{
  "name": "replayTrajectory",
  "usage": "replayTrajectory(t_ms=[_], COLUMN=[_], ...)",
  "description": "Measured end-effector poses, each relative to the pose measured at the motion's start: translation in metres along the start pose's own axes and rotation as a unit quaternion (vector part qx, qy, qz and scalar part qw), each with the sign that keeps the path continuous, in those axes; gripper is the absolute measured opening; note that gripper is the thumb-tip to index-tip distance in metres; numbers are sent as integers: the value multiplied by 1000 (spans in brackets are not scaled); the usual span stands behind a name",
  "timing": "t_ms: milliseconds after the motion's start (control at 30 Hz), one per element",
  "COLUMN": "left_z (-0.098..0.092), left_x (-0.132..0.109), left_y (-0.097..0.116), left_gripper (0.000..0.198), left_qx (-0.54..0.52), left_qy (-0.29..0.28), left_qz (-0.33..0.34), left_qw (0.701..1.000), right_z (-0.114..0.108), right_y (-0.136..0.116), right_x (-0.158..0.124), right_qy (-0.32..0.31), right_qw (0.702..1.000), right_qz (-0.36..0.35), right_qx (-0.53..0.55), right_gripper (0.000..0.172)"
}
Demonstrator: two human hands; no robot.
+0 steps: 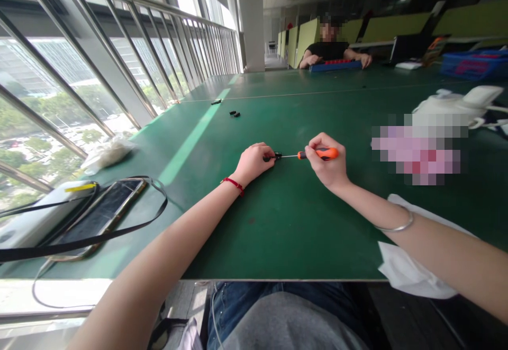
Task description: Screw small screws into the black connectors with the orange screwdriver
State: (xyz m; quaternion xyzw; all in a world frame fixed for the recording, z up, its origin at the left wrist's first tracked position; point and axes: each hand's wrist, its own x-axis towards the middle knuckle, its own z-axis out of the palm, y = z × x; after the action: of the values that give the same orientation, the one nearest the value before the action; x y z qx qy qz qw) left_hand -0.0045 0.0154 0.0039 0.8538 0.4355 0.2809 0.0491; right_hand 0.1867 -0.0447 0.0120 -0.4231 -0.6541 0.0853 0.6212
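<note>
Near the middle of the green table (301,223), my left hand (255,162) pinches a small black part (278,155) against the tabletop. Its exact kind is too small to make out, and my fingers cover some of it. My right hand (328,164) is closed around the orange and black handle of a screwdriver (329,153). The thin metal shaft lies almost level and points left, with its tip at the black part. Farther back lie a few more small black pieces (235,113), and another black piece (216,101) is beyond them to the left.
At left are a phone (103,215), a black strap (130,228), and a clear plastic bag (109,151) beside the railing (130,59). White tissue (413,270) lies under my right forearm. A person (331,48) sits across with a blue tray (335,66); a blue basket (472,65) stands far right.
</note>
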Motion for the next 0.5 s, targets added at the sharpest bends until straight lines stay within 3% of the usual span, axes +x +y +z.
replayTrajectory(t_ms=[500], left_z=[0], left_x=[-1], left_y=[-4], left_gripper=[15], left_qx=[-21], left_qy=[-8], left_qz=[-3], left_qw=[1000], right_z=[3], right_y=[1], right_x=[1], right_qy=[-23], right_qw=[999], right_qz=[27], right_qx=[5], right_gripper=[18])
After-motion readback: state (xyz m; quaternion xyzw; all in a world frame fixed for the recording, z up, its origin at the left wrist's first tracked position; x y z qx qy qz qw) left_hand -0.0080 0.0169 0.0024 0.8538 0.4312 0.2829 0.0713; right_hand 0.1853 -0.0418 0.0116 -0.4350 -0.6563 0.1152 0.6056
